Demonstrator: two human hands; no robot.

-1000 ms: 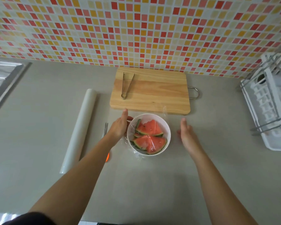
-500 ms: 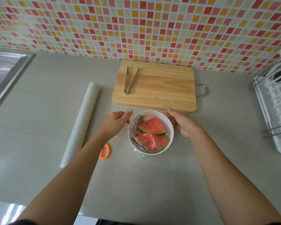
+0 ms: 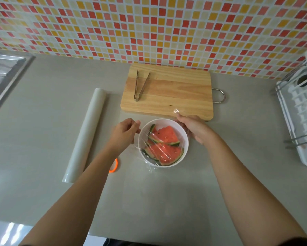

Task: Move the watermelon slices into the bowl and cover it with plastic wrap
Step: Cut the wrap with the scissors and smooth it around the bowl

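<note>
Covering: plastic wrap [image 3: 176,110] is seen stretched over the mouth of the bowl [image 3: 164,122]; a crinkled corner stands up just past the right fingertips, and loose film hangs off the rim on the side nearer the wrists.
View: head camera, the only view supplied.
Left hand [image 3: 125,133]: fingers are curled and the thumb is set against the forefinger; the film edge is pinched at the bowl's rim, which the knuckles touch.
Right hand [image 3: 193,129]: it is closed round the film at the bowl's far rim, with the palm laid against the bowl's outer wall.
Watermelon slices [image 3: 165,137]: these are held inside the bowl, under the film, between the two hands.
Roll [image 3: 86,134]: it is laid well outward of the left hand, lengthwise along the forearm's line.
Scissors [image 3: 114,166]: only an orange handle loop is seen, tucked under the left forearm behind the wrist.
Cutting board [image 3: 175,93]: it is placed just beyond both hands; its near edge is almost touched by the right fingertips.
Tongs [image 3: 140,86]: these are laid on the board, beyond the left hand, tips pointing away.
Dish rack [image 3: 300,121]: it is placed well outward of the right hand.
</note>
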